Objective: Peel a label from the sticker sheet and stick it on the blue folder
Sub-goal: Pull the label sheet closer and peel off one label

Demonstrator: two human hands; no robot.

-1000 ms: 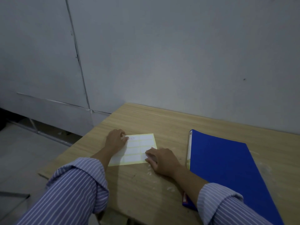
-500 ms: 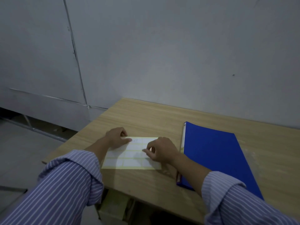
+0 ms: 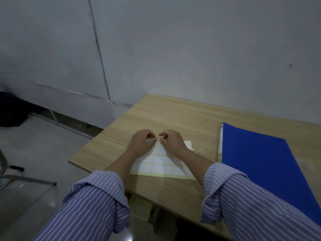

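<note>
A sticker sheet [image 3: 161, 164] with white labels on yellow backing lies flat on the wooden table [image 3: 173, 115], in front of me. My left hand [image 3: 141, 142] and my right hand [image 3: 172, 142] meet at the sheet's far edge, fingers curled, pinching at a label there. The pinched spot is small and partly hidden by the fingers. The blue folder [image 3: 260, 164] lies closed on the table to the right of the sheet, its spine toward my right hand.
The table stands against a grey wall [image 3: 191, 49]. Its left edge drops to a tiled floor [image 3: 34, 153]. A metal chair frame [image 3: 10, 174] stands at the far left. Boxes sit under the table's front edge.
Both hands moved to the sheet's far edge and came together, fingertips pinching there. The sheet lies turned differently from before, and my view shifted left and down.
</note>
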